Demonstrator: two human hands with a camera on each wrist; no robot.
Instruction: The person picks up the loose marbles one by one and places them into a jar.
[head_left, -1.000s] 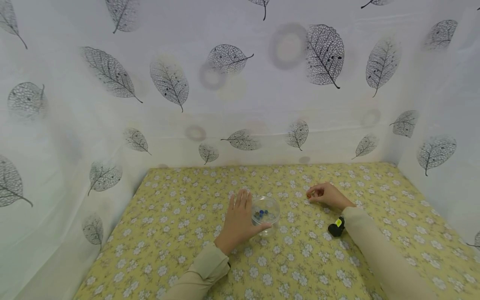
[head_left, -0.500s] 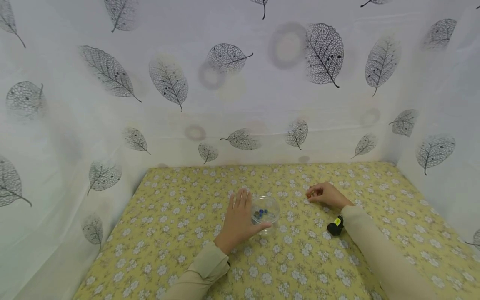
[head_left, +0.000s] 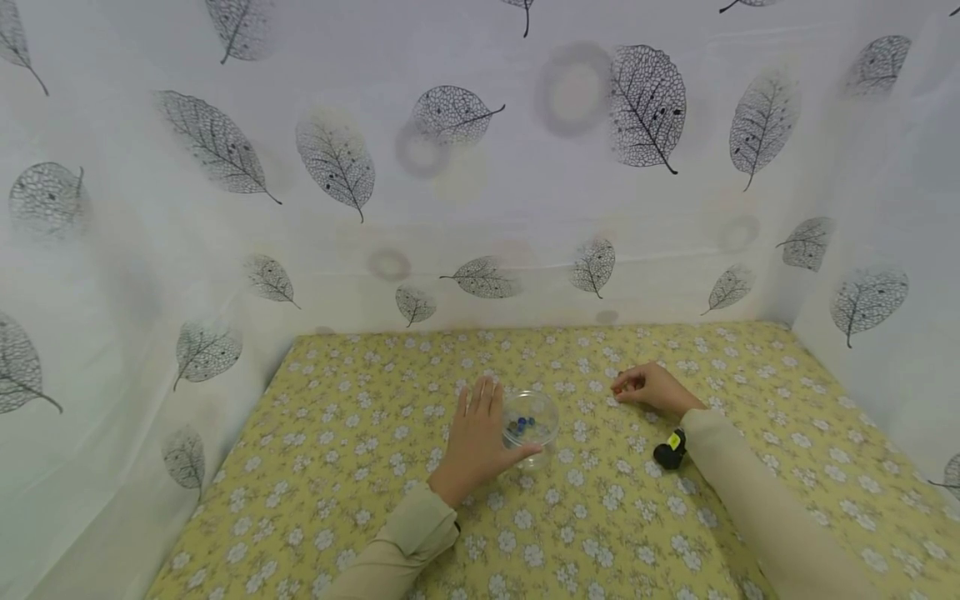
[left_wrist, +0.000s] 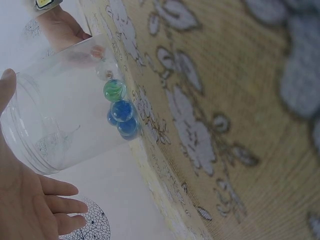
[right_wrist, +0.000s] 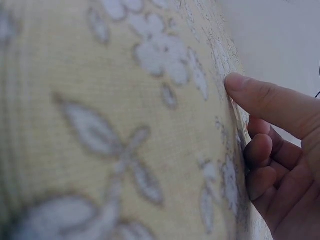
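Observation:
A clear plastic jar (head_left: 533,457) stands upright on the cloth, with several blue marbles (left_wrist: 122,111), a green-swirled marble (left_wrist: 115,90) and a clear one at its bottom. My left hand (head_left: 474,437) lies along the jar's left side, fingers straight and thumb stretched across the near side. To the right of the jar, my right hand (head_left: 652,390) pinches a small orange marble (head_left: 617,391) close to the cloth. In the right wrist view the thumb (right_wrist: 272,102) and curled fingers sit low at the cloth, and the marble is hidden there.
Yellow flowered cloth (head_left: 360,475) covers the table. A white curtain (head_left: 525,208) printed with dark leaves hangs behind and along both sides. At my right wrist is a black camera (head_left: 669,451) with a yellow patch.

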